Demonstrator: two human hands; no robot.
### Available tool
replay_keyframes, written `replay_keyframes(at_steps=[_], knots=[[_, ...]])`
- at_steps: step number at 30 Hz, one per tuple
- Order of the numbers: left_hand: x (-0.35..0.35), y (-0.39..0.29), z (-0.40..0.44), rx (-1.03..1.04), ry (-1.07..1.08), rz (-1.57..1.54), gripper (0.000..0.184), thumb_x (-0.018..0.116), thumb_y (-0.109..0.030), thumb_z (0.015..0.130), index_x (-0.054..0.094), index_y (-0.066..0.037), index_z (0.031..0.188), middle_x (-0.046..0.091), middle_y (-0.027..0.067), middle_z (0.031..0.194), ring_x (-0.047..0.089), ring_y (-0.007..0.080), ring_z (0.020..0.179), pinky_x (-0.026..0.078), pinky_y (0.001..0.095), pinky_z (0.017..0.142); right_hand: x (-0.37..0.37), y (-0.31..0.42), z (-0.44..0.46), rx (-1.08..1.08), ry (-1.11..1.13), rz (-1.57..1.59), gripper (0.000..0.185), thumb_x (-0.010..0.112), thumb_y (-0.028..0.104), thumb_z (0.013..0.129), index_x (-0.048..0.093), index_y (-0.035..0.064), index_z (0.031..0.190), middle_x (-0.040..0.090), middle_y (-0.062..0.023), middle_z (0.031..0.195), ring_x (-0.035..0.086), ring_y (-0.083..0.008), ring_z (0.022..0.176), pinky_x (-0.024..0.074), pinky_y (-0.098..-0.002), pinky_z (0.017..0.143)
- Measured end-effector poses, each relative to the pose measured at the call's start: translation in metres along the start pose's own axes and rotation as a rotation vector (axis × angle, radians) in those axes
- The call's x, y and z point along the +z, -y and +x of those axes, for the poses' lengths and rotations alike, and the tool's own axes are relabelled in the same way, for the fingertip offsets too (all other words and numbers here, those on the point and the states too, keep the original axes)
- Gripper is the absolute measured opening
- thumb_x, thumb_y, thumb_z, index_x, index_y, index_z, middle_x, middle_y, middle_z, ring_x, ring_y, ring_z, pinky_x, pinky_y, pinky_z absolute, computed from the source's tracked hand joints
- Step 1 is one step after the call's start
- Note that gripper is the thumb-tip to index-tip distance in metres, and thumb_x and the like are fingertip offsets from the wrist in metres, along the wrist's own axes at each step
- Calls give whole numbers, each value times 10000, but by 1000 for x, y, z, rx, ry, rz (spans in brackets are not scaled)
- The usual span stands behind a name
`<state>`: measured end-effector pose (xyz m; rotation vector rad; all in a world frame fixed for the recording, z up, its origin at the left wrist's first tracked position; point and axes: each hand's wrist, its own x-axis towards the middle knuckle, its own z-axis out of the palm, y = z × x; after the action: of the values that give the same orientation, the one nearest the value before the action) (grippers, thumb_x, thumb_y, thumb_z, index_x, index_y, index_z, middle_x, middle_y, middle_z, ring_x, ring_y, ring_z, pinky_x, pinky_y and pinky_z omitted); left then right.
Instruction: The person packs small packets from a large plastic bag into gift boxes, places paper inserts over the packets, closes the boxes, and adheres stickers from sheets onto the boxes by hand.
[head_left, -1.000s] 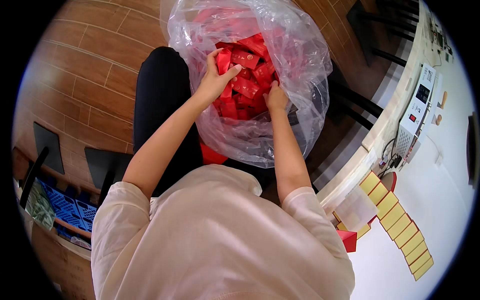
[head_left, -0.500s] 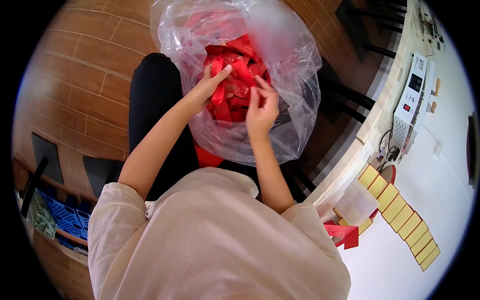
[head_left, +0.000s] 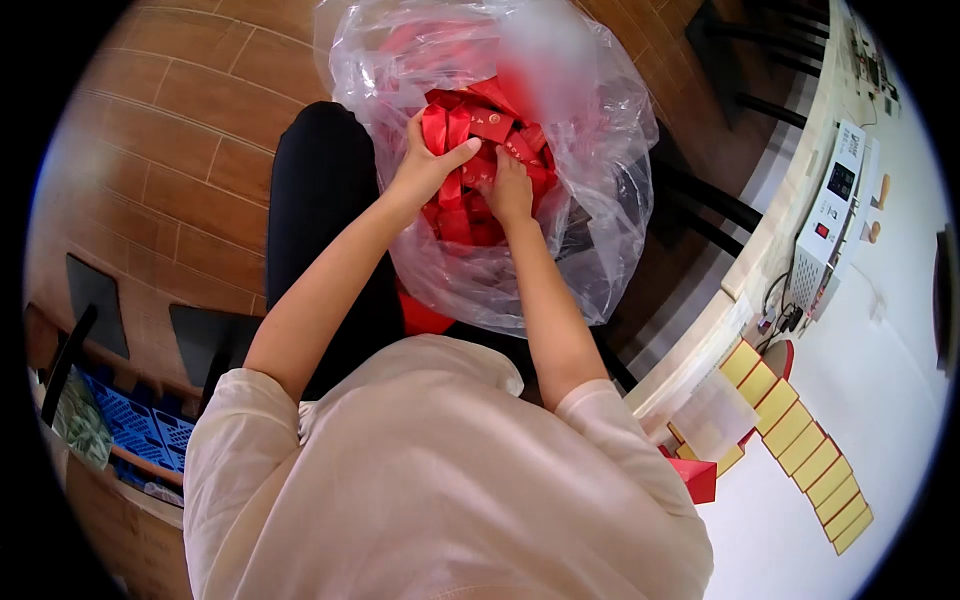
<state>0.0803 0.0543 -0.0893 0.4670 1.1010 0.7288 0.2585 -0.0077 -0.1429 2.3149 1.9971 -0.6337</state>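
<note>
A large clear plastic bag point(head_left: 590, 250) stands open between the legs, filled with red pieces point(head_left: 490, 122) that look like printed paper packets, some with small gold marks. My left hand point(head_left: 428, 170) is at the left of the pile, its fingers round a shiny red strip point(head_left: 448, 130) and its thumb lying across the front. Beside it, my right hand point(head_left: 510, 188) reaches down into the pile. Its fingers are partly buried among the red pieces, so what they hold, if anything, is hidden.
On the right, a white table point(head_left: 780, 500) carries a row of overlapping yellow cards with red edges point(head_left: 805, 440), a white machine point(head_left: 828, 215) and a translucent container point(head_left: 712, 412). Blue crates point(head_left: 130, 425) stand at lower left. Black chair legs point(head_left: 715, 200) are right of the bag.
My right hand has moved down and inward from above the pile into the red pieces. The left hand has shifted slightly, still with red material in it. The view has tilted a little.
</note>
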Motion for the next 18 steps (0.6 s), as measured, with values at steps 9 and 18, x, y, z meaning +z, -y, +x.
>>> replay_keyframes(at_steps=[9, 18], knots=[[19, -22, -10, -88, 34, -61, 646, 696, -190, 852, 249, -84, 1306, 534, 91, 1110, 613, 182, 941, 516, 323, 796, 3, 13, -19, 501, 1, 313, 328, 613, 246, 878, 527, 35, 1113, 614, -155, 1077, 595, -319, 958, 483, -384, 808], [57, -17, -52, -416, 488, -21, 706, 713, -214, 839, 233, -115, 1348, 493, 85, 1216, 559, 171, 1067, 490, 324, 869, -100, 21, -87, 606, -450, 1358, 351, 481, 290, 981, 552, -5, 1158, 618, -109, 1079, 577, -214, 970, 434, -308, 873]])
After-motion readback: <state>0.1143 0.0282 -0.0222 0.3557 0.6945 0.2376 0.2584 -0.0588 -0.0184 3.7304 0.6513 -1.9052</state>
